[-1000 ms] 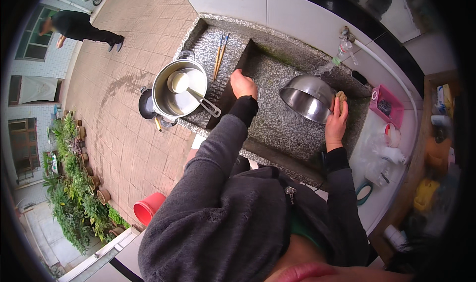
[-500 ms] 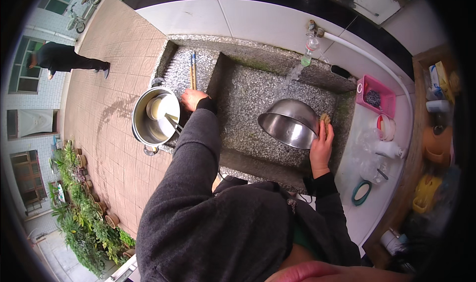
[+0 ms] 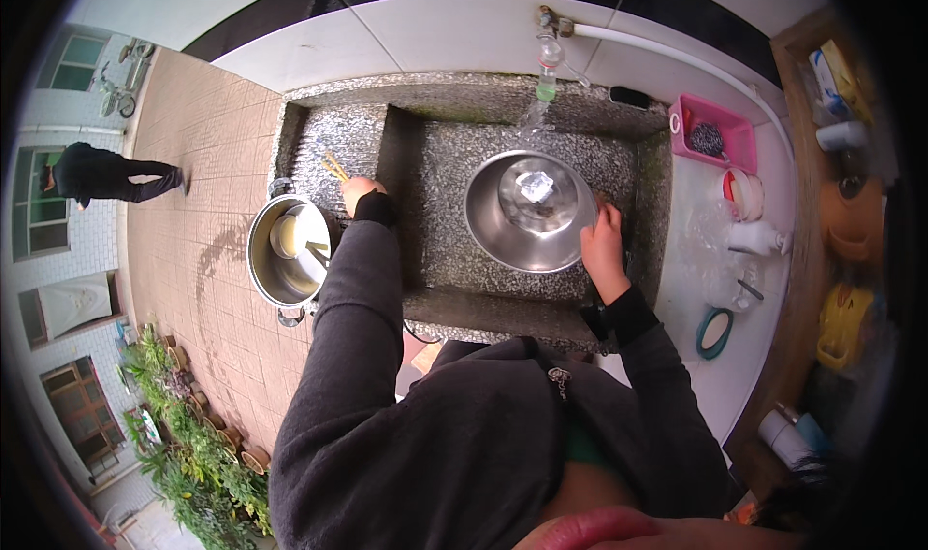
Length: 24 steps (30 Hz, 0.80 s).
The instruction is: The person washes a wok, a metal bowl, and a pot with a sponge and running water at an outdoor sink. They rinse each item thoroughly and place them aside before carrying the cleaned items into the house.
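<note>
My left hand (image 3: 362,192) is closed around the near ends of a pair of chopsticks (image 3: 334,167), over the raised left ledge of the stone sink (image 3: 338,128). Just left of it stands a two-handled steel pot (image 3: 259,257) with a pale dish (image 3: 286,236) and a utensil handle inside. On the right, my right hand (image 3: 604,250) grips the rim of a steel mixing bowl (image 3: 488,212), its mouth facing up in the basin. Water from the tap (image 3: 547,52) runs toward the bowl, and some shines on its bottom.
A pink basket (image 3: 713,134), a red-and-white round container (image 3: 742,194), a clear plastic bag and a teal oval item (image 3: 714,333) sit on the white counter at right. Wooden shelving stands beyond. Left lies a paved yard with potted plants (image 3: 208,444) and a person (image 3: 106,171).
The bowl has turned from tilted on its side to mouth up. My left hand has closed on the chopsticks, now slanted. The sponge at my right hand is now out of sight.
</note>
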Each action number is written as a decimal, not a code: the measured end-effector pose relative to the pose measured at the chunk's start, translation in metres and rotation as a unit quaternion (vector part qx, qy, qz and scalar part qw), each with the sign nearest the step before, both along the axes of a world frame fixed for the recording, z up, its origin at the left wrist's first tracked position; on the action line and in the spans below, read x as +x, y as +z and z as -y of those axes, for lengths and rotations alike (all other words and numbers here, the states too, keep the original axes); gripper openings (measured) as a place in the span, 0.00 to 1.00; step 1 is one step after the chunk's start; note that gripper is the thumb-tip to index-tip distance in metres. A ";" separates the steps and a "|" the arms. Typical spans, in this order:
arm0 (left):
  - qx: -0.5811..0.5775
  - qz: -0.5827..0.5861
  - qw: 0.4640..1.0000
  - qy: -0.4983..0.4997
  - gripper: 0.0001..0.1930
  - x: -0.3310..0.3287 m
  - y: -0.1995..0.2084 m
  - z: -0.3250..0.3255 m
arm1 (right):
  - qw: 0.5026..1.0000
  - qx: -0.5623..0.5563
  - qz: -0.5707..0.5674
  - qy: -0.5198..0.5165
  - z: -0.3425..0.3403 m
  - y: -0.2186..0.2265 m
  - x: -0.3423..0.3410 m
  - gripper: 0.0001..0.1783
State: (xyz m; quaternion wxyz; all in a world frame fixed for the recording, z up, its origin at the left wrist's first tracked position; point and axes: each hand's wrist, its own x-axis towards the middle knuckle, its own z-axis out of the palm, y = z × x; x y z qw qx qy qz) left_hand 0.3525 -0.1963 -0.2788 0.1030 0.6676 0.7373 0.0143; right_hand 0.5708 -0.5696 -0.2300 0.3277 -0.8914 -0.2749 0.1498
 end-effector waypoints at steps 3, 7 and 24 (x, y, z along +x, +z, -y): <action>-0.060 0.028 0.995 -0.071 0.12 0.016 0.012 0.026 | 0.990 -0.089 -0.093 -0.051 -0.015 -0.004 0.009 0.24; 0.070 0.238 0.963 -0.108 0.16 0.036 0.037 0.109 | 0.993 -0.061 -0.072 -0.077 -0.038 0.000 0.018 0.30; -0.137 0.103 0.865 -0.471 0.09 -0.032 0.112 0.215 | 0.974 0.015 0.208 -0.083 0.000 0.008 0.009 0.31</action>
